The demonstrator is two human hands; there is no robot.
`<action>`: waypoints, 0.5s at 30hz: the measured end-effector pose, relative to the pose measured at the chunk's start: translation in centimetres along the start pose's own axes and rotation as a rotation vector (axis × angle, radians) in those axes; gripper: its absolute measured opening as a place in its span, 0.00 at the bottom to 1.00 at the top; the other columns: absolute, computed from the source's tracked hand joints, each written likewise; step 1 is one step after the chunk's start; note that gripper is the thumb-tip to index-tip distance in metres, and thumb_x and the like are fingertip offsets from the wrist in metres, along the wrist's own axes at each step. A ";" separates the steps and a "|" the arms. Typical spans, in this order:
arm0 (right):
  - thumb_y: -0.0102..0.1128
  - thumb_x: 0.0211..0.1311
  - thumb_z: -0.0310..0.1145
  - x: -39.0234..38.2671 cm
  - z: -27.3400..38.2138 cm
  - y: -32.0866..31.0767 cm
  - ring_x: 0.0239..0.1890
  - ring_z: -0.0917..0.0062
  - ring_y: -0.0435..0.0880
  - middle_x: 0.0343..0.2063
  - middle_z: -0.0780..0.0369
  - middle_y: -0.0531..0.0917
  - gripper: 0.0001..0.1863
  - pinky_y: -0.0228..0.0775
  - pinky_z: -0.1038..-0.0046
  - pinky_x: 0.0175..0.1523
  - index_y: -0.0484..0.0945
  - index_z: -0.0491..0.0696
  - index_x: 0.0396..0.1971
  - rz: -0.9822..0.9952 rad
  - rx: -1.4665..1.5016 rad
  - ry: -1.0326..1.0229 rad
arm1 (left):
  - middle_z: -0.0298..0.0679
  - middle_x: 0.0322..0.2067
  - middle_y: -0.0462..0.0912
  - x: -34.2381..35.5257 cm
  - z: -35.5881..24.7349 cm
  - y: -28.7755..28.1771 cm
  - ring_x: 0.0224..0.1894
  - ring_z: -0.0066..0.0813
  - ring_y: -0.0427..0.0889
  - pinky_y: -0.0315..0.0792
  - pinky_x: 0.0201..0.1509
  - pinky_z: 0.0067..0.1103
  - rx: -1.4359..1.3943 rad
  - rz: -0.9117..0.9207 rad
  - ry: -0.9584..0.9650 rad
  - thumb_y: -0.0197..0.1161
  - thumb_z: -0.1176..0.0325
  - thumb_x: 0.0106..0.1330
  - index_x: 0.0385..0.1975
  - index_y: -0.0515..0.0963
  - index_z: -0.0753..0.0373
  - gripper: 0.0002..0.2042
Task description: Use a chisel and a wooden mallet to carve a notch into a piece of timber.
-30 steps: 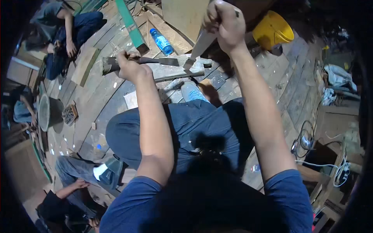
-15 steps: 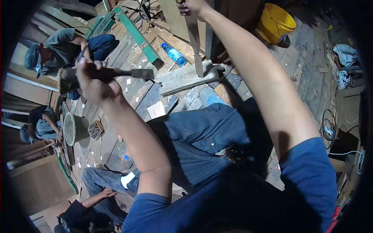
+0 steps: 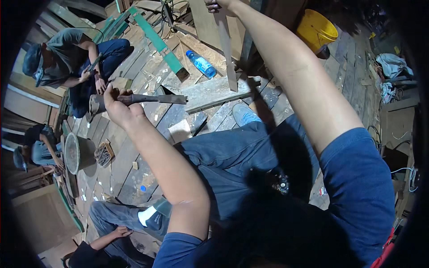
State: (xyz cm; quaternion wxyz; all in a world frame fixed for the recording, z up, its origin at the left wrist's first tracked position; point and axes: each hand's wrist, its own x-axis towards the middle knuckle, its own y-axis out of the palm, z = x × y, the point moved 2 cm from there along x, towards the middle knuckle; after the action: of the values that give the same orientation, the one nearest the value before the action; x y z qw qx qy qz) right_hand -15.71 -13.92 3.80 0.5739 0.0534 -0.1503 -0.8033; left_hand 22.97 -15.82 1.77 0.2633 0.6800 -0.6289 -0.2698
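My left hand (image 3: 124, 108) is closed around the thick dark handle of a chisel-like tool (image 3: 172, 99), held in the air. Its flat metal end points right, towards a pale wooden board (image 3: 207, 97) on the floor. At the top edge my right hand (image 3: 215, 5) grips the upper end of a long flat strip (image 3: 226, 49). I cannot tell whether this strip is wood or metal. It stands nearly upright, its lower end at the board. Part of my right hand is cut off by the frame.
A blue-wrapped bottle (image 3: 201, 64) and a green beam (image 3: 158, 42) lie beyond the board. A yellow bucket (image 3: 316, 30) stands far right. A grey bucket (image 3: 77, 153) and a small box of nails (image 3: 104, 154) are at the left. Several people sit along the left side.
My left hand has come lower and slightly right with the tool. My right hand stays on the strip. The person at the upper left has shifted their arms.
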 end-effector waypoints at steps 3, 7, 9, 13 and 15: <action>0.41 0.63 0.48 1.4 -0.3 -0.2 0.07 0.81 0.52 0.06 0.71 0.56 0.18 0.47 0.75 0.14 0.62 0.56 0.16 0.060 -0.017 0.059 | 0.32 0.22 0.75 -1.0 0.4 1.0 0.20 0.22 0.71 0.66 0.23 0.19 0.018 0.026 0.006 0.64 0.72 0.54 0.29 0.73 0.61 0.06; 0.40 0.62 0.50 2.5 -1.3 0.4 0.08 0.82 0.51 0.07 0.72 0.55 0.18 0.46 0.75 0.14 0.60 0.57 0.16 0.078 -0.091 0.053 | 0.32 0.23 0.74 -1.7 0.5 1.3 0.20 0.21 0.71 0.67 0.23 0.16 0.008 -0.003 0.063 0.64 0.76 0.53 0.28 0.73 0.61 0.07; 0.39 0.62 0.50 2.8 -1.5 0.3 0.08 0.82 0.51 0.07 0.72 0.55 0.18 0.46 0.75 0.14 0.60 0.57 0.16 0.080 -0.096 0.060 | 0.32 0.22 0.73 -1.7 0.7 1.2 0.20 0.21 0.71 0.67 0.23 0.16 -0.027 0.010 0.006 0.64 0.75 0.53 0.27 0.72 0.61 0.07; 0.39 0.63 0.52 3.1 -1.8 0.3 0.08 0.82 0.51 0.07 0.72 0.54 0.19 0.46 0.76 0.15 0.61 0.57 0.16 0.112 -0.082 0.076 | 0.33 0.21 0.73 -1.1 0.5 0.6 0.19 0.21 0.70 0.67 0.23 0.16 -0.057 0.023 -0.033 0.64 0.75 0.53 0.26 0.72 0.62 0.07; 0.40 0.63 0.53 3.1 -1.8 -0.3 0.07 0.82 0.51 0.07 0.72 0.54 0.19 0.47 0.76 0.15 0.61 0.58 0.17 0.051 -0.073 0.017 | 0.33 0.21 0.73 -1.1 0.5 0.7 0.19 0.21 0.70 0.67 0.23 0.16 -0.051 0.004 -0.018 0.64 0.75 0.53 0.26 0.72 0.62 0.07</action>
State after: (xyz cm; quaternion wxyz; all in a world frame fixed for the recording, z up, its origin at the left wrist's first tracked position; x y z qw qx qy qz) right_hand -16.59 -17.00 2.27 0.5972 0.0355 -0.1171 -0.7927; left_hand 22.09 -14.75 1.92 0.2752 0.6695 -0.6254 -0.2914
